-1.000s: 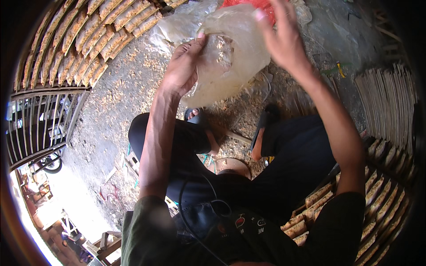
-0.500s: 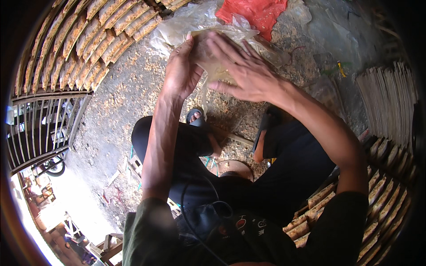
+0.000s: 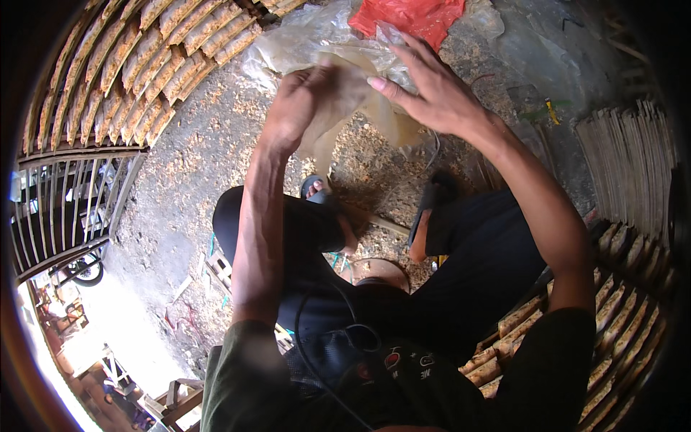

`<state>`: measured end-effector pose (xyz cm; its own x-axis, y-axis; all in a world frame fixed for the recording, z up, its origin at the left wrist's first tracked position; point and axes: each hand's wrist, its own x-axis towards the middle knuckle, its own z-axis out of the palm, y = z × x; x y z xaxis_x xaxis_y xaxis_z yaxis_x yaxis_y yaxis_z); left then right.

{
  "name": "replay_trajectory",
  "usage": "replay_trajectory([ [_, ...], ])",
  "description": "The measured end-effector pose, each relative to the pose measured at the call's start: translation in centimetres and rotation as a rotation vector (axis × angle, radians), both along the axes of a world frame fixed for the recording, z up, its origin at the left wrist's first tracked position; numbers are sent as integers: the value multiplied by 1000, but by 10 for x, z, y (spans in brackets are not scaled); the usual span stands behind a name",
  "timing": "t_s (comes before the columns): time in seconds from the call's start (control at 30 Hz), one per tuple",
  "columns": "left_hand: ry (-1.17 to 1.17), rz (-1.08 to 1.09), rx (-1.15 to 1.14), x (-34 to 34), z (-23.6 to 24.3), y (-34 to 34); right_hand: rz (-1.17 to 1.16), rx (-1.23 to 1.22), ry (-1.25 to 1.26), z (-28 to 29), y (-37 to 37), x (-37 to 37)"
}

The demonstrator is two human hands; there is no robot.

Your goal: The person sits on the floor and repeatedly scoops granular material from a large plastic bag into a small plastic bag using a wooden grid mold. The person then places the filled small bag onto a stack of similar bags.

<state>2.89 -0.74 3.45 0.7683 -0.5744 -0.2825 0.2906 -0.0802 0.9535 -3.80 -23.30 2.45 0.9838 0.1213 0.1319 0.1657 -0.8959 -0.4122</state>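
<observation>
A limp, yellowish see-through plastic sheet or bag (image 3: 345, 90), smeared by motion, hangs from my left hand (image 3: 296, 104), whose fingers are closed on its upper edge. To the right of it, my right hand (image 3: 435, 93) is spread, fingers stretched and thumb pointing left; the thumb tip is close to the plastic, and I cannot tell whether it touches. Beyond both hands, crumpled clear plastic (image 3: 288, 47) lies on the ground, with a red plastic bag (image 3: 421, 18) at its far side.
Racks of split, crumb-covered strips stand far left (image 3: 155, 65) and near right (image 3: 612, 324). A stack of thin grey slats (image 3: 626, 169) is at the right. Light crumbs litter the grey floor (image 3: 191, 151). A small yellow object (image 3: 552, 111) lies at the right.
My right hand has moved right and away from the plastic, where it had been over it. My left hand has turned, and the plastic now hangs lower and more stretched out.
</observation>
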Motion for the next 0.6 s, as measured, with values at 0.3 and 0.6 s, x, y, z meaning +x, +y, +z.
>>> replay_trajectory([
  [0.3,-143,-222,106,0,5,8,358,589,205,-5,-33,28],
  [0.6,-363,-198,179,20,-1,37,-138,1103,-50,19,-62,32],
])
